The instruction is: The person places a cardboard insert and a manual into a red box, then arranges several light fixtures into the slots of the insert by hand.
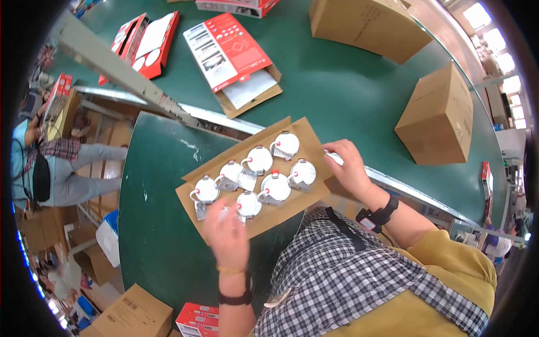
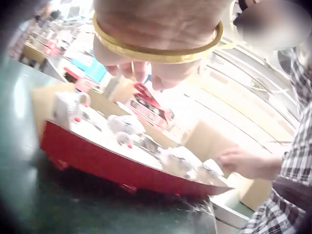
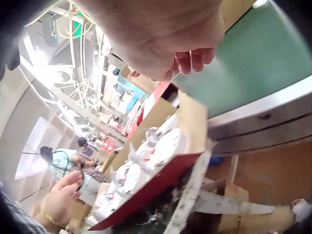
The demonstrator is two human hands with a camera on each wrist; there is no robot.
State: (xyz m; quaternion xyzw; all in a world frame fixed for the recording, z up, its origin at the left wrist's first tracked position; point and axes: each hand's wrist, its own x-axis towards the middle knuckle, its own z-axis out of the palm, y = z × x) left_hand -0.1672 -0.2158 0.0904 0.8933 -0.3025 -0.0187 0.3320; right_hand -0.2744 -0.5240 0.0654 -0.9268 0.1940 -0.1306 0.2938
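Observation:
A shallow cardboard box holds several round white fixtures with white cords and red tips. My left hand, blurred in the head view, hovers over its near left part, fingers loosely bent. From the left wrist those fingers hang above the box, whose red outer side faces the camera. At the box's right end, my right hand pinches a small white item, mostly covered by the fingers. The right wrist view shows its fingers curled, the item hidden.
An opened red and white box lies beyond on the green table, with more red packaging at the left. Two brown cartons stand at the right. A metal post rises at the left; another person stands farther left.

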